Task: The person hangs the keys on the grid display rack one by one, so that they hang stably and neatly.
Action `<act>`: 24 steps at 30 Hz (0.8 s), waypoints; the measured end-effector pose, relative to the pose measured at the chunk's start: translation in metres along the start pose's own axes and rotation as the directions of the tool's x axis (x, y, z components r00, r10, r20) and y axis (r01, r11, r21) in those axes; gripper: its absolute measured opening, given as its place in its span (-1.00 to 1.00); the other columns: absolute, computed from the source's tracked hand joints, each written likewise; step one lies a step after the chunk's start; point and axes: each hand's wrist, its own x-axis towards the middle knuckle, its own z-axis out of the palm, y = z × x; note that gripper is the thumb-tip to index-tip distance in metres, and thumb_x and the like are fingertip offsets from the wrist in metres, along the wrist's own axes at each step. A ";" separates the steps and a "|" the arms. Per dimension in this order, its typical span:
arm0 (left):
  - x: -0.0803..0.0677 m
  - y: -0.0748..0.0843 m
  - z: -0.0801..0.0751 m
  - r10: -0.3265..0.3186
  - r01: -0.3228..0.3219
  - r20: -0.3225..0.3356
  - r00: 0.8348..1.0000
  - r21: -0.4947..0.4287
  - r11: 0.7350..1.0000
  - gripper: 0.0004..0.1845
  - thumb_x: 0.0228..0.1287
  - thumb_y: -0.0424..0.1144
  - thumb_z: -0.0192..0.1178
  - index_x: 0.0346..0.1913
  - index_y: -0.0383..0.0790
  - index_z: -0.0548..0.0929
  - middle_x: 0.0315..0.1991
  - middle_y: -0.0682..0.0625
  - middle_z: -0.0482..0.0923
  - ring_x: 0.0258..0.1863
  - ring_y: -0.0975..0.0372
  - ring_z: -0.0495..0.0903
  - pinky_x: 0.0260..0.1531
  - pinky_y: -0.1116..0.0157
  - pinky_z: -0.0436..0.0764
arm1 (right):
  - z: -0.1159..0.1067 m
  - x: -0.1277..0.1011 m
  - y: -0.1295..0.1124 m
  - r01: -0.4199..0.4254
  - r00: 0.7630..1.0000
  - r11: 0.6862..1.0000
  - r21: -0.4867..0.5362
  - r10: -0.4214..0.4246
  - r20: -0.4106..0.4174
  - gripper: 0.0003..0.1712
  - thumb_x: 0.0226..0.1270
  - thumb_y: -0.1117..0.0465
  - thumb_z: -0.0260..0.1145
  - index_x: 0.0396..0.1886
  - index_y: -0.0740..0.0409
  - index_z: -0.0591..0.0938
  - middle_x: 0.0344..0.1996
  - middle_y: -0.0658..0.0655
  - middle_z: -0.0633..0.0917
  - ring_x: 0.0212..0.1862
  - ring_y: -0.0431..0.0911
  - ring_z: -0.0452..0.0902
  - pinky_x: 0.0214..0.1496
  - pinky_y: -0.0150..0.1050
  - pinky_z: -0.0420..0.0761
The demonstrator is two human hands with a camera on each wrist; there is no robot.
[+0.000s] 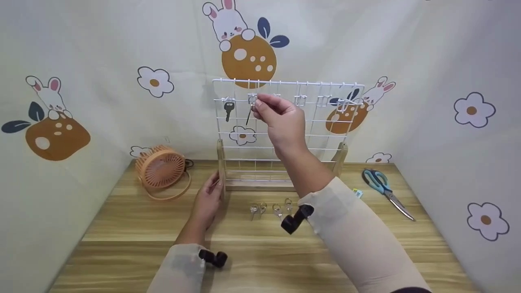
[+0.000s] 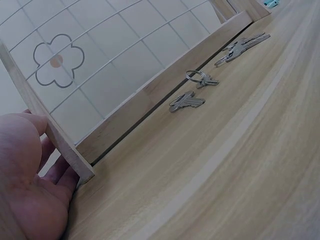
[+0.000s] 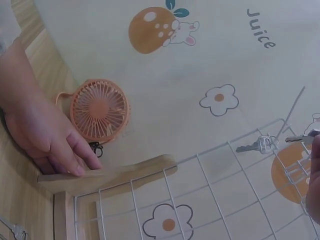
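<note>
- The right hand (image 1: 281,122) pinched a key (image 1: 249,115) against a hook on the top row of the wire rack (image 1: 321,122), at the table's (image 1: 134,228) back edge.
- The left hand (image 1: 207,199), fingers straight, pressed the rack's left wooden post.
- The key could slip off the hook and drop.
- No containers were present; spare keys (image 1: 270,210) lay on the table before the rack.

1. Both arms wear loose cream sleeves: left sleeve (image 1: 179,268), right sleeve (image 1: 358,240).
2. A black camera mount sits at each wrist: left mount (image 1: 213,257), right mount (image 1: 296,218).
3. Both hands are bare.
</note>
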 end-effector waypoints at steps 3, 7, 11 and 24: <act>-0.001 0.000 0.000 -0.004 0.004 -0.008 1.000 -0.001 1.000 -0.43 0.72 -0.13 0.08 0.66 -0.10 0.32 0.65 -0.16 0.31 0.65 -0.03 0.29 0.62 -0.03 0.38 | 0.003 0.000 0.002 0.001 0.999 1.000 -0.017 -0.001 -0.040 -0.72 0.44 0.31 0.48 0.09 0.30 0.79 -0.05 0.23 0.81 -0.03 0.01 0.85 0.12 -0.23 0.82; -0.002 0.001 0.001 0.007 -0.007 -0.016 1.000 0.003 1.000 -0.43 0.72 -0.14 0.09 0.65 -0.11 0.34 0.64 -0.18 0.32 0.64 -0.05 0.30 0.61 -0.05 0.37 | 0.006 0.003 0.006 -0.001 0.998 1.000 -0.028 -0.001 -0.064 -0.73 0.43 0.29 0.49 0.07 0.26 0.81 -0.06 0.21 0.82 0.02 0.11 0.85 0.12 -0.24 0.82; -0.001 0.000 0.002 0.007 -0.007 -0.015 1.000 -0.002 1.000 -0.44 0.72 -0.15 0.09 0.65 -0.11 0.34 0.63 -0.18 0.33 0.64 -0.04 0.31 0.62 -0.04 0.37 | 0.004 0.006 0.010 -0.022 0.997 0.999 -0.035 0.019 -0.075 -0.75 0.43 0.27 0.50 0.06 0.20 0.82 -0.04 0.20 0.81 0.01 0.06 0.85 0.12 -0.25 0.82; 0.000 -0.001 -0.003 0.008 -0.008 0.012 1.000 0.015 1.000 -0.43 0.74 -0.12 0.05 0.67 -0.06 0.30 0.65 -0.15 0.29 0.66 -0.02 0.27 0.64 -0.03 0.35 | -0.043 -0.018 0.048 -0.030 0.997 0.999 -0.038 0.027 -0.066 -0.79 0.45 0.38 0.46 0.02 0.34 0.79 -0.08 0.37 0.80 -0.14 -0.07 0.84 0.08 -0.20 0.84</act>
